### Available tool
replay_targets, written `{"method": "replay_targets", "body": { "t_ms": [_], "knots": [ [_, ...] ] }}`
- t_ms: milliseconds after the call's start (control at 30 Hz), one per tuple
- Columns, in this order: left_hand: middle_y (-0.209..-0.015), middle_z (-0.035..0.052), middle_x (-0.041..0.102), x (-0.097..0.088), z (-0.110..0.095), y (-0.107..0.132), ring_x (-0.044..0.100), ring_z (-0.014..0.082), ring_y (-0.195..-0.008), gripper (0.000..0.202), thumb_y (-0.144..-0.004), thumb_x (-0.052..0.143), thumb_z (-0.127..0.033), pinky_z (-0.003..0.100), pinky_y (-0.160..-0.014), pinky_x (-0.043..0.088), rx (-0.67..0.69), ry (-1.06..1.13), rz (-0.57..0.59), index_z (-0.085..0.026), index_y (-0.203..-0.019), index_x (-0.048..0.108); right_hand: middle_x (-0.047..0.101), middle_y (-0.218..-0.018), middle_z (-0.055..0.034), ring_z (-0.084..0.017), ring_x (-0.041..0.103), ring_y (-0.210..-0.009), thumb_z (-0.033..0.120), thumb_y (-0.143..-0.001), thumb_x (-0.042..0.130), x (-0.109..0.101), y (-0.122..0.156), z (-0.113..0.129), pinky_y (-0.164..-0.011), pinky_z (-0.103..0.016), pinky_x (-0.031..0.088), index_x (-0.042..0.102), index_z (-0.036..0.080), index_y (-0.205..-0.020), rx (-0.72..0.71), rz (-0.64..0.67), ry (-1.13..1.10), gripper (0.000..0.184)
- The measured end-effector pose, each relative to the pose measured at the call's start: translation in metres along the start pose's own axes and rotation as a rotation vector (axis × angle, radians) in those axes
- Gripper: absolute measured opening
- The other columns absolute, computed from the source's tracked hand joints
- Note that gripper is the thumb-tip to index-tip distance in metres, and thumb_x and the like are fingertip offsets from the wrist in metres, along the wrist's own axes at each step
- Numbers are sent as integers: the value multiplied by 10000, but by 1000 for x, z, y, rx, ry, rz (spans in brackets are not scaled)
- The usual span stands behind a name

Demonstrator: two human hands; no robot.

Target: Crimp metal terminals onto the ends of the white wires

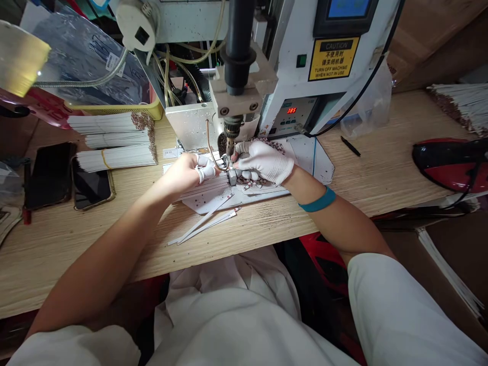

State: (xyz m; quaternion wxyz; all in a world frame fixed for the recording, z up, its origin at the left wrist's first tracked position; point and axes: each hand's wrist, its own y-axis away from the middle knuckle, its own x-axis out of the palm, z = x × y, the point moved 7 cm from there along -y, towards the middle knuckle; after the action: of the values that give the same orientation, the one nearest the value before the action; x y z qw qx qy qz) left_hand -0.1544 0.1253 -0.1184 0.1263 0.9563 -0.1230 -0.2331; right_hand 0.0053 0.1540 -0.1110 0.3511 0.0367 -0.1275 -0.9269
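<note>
My left hand [192, 170], with white covers on some fingers, is closed just left of the soldering tip [230, 145]. What its fingers pinch, if anything, is too small to tell. On the tip's other side my right hand [265, 161], in a white glove, has its fingers bent together close under the tip. Whatever they grip is hidden. A thin curved copper-coloured tube [208, 140] reaches down to the tip. Below it sits a small metal block fixture [232, 177]. White flat strips [200, 190] lie under and beside my left hand; small dark-and-white ends cluster beneath my right.
Loose strips [208, 218] lie near the table's front edge. Bundled white strips [114, 157] and two phones [91, 185] are at the left. The machine housing [290, 76] rises behind, its display reading 385. A black pen-like stick [351, 146] and a red-black object [446, 165] lie right.
</note>
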Motion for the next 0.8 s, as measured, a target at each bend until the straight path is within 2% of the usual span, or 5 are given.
{"method": "replay_targets", "body": {
  "t_ms": [200, 400, 533, 667, 800],
  "knots": [
    [-551, -24, 530, -1, -5, 2, 383, 79, -476, 242, -661, 671, -365, 212, -461, 267, -15, -24, -14, -137, -738, 691, 525, -654, 18, -56, 466, -448, 119, -767, 671, -2, -2, 0, -305, -166, 359, 528, 158, -835, -40, -11, 1, 163],
    [-463, -50, 435, -1, -7, 7, 326, 70, -433, 184, -648, 686, -335, 211, -423, 218, -83, -70, -15, -156, -642, 641, 513, -661, 15, -49, 459, -438, 126, -773, 675, -3, -2, 0, -306, -155, 381, 534, 147, -838, -36, -5, 7, 157],
    [-458, -50, 432, 0, -11, 8, 324, 68, -430, 171, -655, 678, -317, 210, -422, 209, -76, -71, -11, -159, -623, 621, 513, -648, 19, -61, 481, -437, 127, -784, 663, -1, -1, -1, -305, -164, 399, 525, 154, -861, -28, 11, -17, 160],
    [-458, -47, 434, 2, -12, 7, 318, 71, -429, 160, -665, 666, -311, 211, -425, 214, -79, -63, 12, -155, -646, 635, 544, -683, 15, -60, 491, -443, 127, -787, 663, -1, 0, 0, -299, -163, 399, 518, 162, -870, -6, -1, -3, 171],
    [-482, -42, 456, -4, -16, 10, 340, 78, -434, 216, -690, 666, -363, 215, -433, 240, -73, -71, 6, -151, -729, 664, 587, -713, -14, -84, 558, -495, 148, -813, 652, -14, 11, 14, -348, -173, 453, 527, 148, -883, -18, -22, 78, 143]
  ]
}}
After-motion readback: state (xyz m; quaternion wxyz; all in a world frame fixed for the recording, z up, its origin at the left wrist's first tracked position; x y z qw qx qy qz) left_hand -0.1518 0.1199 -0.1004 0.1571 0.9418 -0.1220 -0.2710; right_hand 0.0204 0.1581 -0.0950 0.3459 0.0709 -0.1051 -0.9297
